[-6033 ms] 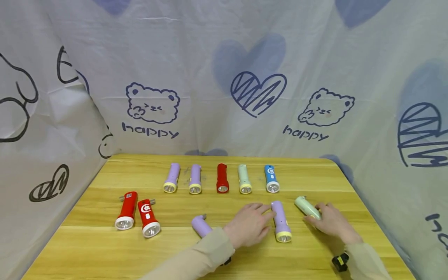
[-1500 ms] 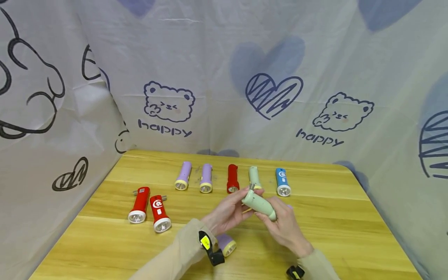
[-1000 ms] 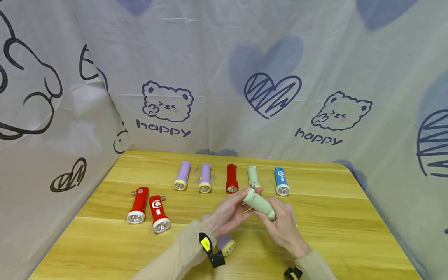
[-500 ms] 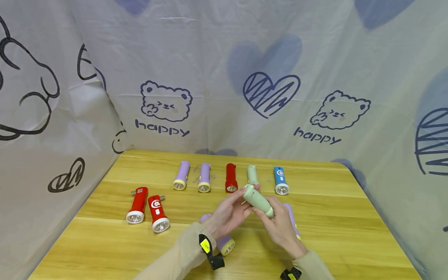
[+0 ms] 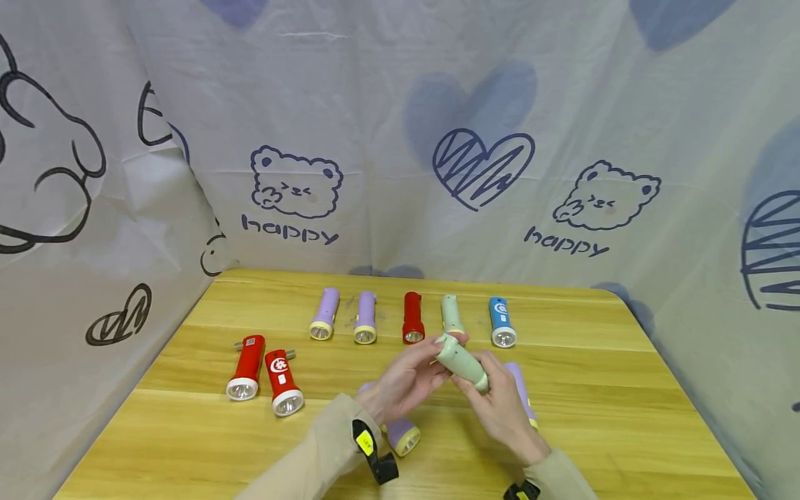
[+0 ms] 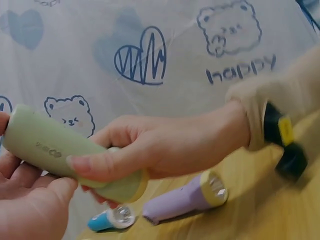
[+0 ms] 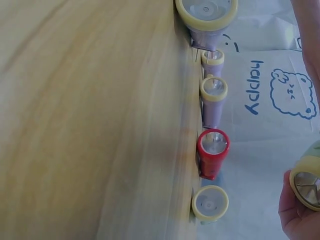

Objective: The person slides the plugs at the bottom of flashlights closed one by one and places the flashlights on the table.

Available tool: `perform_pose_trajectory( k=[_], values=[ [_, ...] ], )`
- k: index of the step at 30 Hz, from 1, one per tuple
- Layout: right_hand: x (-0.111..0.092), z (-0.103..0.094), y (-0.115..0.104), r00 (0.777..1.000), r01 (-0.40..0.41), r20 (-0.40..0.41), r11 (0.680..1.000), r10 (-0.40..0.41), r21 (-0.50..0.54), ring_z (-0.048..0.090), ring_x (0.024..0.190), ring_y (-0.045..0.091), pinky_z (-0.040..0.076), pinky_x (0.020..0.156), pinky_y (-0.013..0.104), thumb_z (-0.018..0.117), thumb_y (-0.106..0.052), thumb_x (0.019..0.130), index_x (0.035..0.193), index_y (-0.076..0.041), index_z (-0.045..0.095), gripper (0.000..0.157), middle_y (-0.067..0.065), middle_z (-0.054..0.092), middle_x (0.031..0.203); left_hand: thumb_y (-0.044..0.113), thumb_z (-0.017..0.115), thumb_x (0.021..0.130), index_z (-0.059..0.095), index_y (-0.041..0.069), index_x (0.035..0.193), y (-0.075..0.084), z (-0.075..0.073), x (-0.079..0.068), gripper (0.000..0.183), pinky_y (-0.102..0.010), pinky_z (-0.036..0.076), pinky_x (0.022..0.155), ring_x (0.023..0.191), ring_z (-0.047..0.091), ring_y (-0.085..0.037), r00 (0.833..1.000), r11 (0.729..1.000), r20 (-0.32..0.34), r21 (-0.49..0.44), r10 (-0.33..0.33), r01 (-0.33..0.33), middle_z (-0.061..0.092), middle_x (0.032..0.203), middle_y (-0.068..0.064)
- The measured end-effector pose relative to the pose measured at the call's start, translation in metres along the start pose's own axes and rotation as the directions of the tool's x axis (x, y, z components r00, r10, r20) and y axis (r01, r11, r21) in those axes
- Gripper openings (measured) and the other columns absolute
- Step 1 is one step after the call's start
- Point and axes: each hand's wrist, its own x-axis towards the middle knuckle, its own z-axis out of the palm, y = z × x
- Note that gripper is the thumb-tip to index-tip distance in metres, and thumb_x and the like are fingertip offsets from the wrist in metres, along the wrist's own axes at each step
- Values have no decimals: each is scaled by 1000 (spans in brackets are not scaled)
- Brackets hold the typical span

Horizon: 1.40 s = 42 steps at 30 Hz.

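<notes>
A light green flashlight [image 5: 462,364] is held above the table, tilted, its tail up toward the left. My right hand [image 5: 503,410] grips it near the head, thumb along the body in the left wrist view. The fingers of my left hand [image 5: 406,385] hold the tail end, where no metal prongs show. The yellow-rimmed lens [image 7: 306,187] faces the right wrist camera. Below my left wrist lies a purple flashlight [image 5: 403,437], partly hidden by the hand. Another purple flashlight [image 5: 520,389] lies just beyond my right hand, partly covered.
Along the back stand out several flashlights in a row: two purple [image 5: 325,314], a red one [image 5: 412,318], a green one [image 5: 451,312] and a blue one [image 5: 502,323]. Two red flashlights [image 5: 284,382] with white heads and side-jutting prongs lie at left. A printed cloth [image 5: 375,229] hangs behind the table.
Both hands brought the green flashlight from the table's right side to the middle. Metal prongs stuck out of its tail about a second ago; they no longer show.
</notes>
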Motion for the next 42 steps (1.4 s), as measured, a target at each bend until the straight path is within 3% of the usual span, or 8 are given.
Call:
perform_pose_trajectory(
  k=[7,12,14,20,25,34,42],
  values=[
    [-2,0,0,1000,5,-14,1000,-5,-15,51,78,4,43,67,21,77,-13,87,109,-11,67,25,-1,66,94,21,38,110,36,-2,154,4,-3,-3,50,-34,37,120,149,39,-28,999,990,-50,142,-20,27,42,159,-17],
    [-2,-2,2,999,24,-32,997,-26,-74,48,76,2,38,71,25,80,-16,83,106,-16,67,26,-7,65,90,27,35,110,34,-5,153,5,-6,-6,54,-40,36,122,148,40,-34,999,942,-50,333,-10,26,40,158,-25],
    [-3,-2,4,998,42,-39,995,-46,-91,47,75,1,36,72,25,81,-16,81,105,-16,68,27,-8,64,89,28,36,110,33,-6,153,5,-8,-7,55,-40,36,122,147,41,-34,999,933,-41,358,-19,33,39,157,-27],
    [-3,-3,7,995,86,-47,989,-92,-123,48,75,1,36,72,26,82,-17,80,105,-15,68,29,-7,65,90,24,36,110,31,-6,154,4,-12,-8,53,-34,40,120,144,45,-28,997,961,-25,268,-67,71,37,158,-27],
    [-3,-1,7,992,102,-57,987,-110,-123,50,77,2,37,73,26,82,-17,79,106,-14,68,31,-3,67,93,21,38,110,31,-4,154,2,-14,-8,52,-33,41,119,140,49,-23,994,980,-52,170,-93,100,38,158,-25],
    [-1,2,6,992,109,-53,992,-113,-66,53,82,4,45,69,23,82,-10,79,107,-9,67,32,1,66,96,25,42,109,31,-3,155,-2,-13,-8,55,-34,37,121,143,47,-24,995,980,-81,184,-65,79,39,158,-24],
    [0,1,5,994,95,-39,992,-98,-82,52,82,4,44,70,23,83,-10,78,108,-9,67,34,1,65,97,21,37,110,27,1,158,1,-14,-8,53,-33,34,123,153,29,-32,996,989,-16,118,-88,89,28,164,-23]
  ],
)
